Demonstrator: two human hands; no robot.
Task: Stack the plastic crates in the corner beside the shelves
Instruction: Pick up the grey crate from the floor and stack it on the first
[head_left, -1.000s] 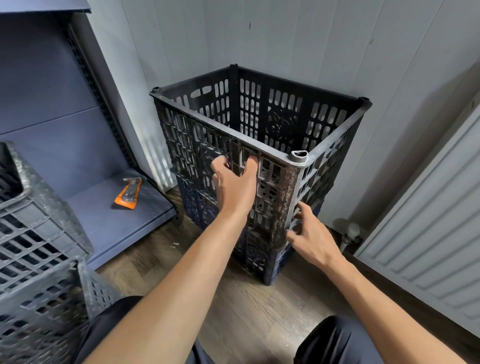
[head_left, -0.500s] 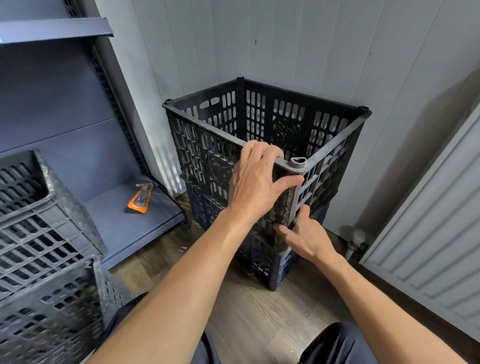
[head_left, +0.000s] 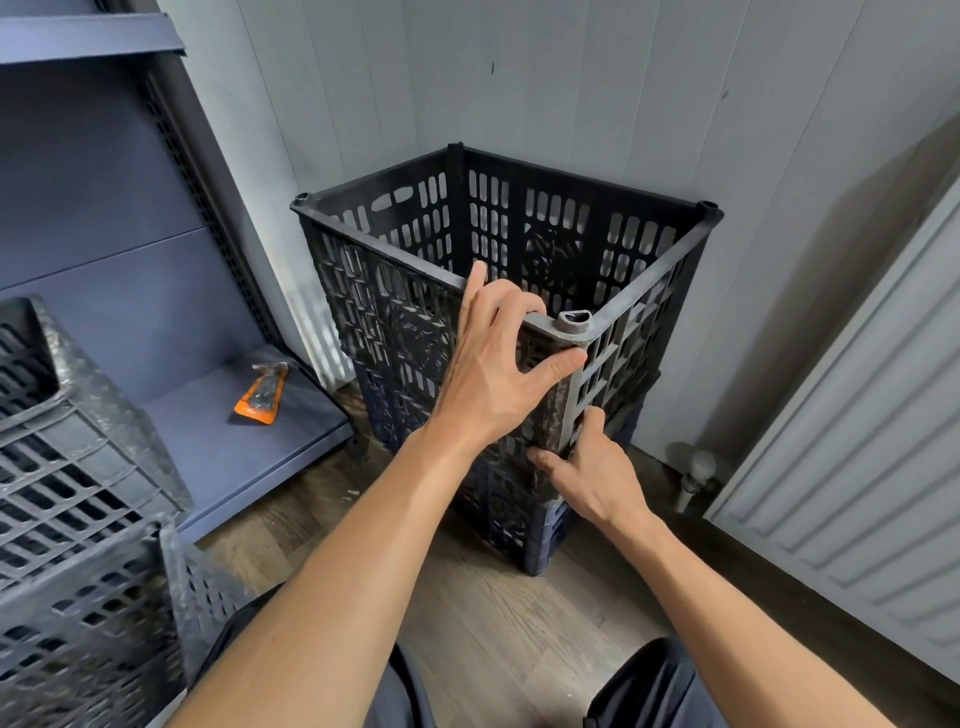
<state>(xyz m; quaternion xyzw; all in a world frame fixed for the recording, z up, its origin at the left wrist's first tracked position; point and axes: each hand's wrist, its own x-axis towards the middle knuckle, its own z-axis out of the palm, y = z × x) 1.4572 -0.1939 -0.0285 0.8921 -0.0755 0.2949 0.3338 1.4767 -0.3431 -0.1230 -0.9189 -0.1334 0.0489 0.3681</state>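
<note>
A black slotted plastic crate (head_left: 561, 244) stands on top of a dark blue crate (head_left: 540, 530) in the corner by the grey panel wall. My left hand (head_left: 498, 374) grips the top crate's near rim, fingers over the edge and thumb on the corner post. Lower down, my right hand (head_left: 592, 473) pinches the same near corner post close to where the two crates meet. At the lower left stand two more grey crates (head_left: 78, 467), one on the other.
A blue metal shelf unit (head_left: 249, 441) stands left of the stack, with an orange utility knife (head_left: 260, 397) on its bottom shelf. A white ribbed radiator (head_left: 852, 467) and its pipe valve (head_left: 693, 475) flank the right. The floor is wood plank.
My left hand moved from the crate's side slots up onto the rim near the corner. My right hand shifted onto the corner post. The view pulled back and up slightly.
</note>
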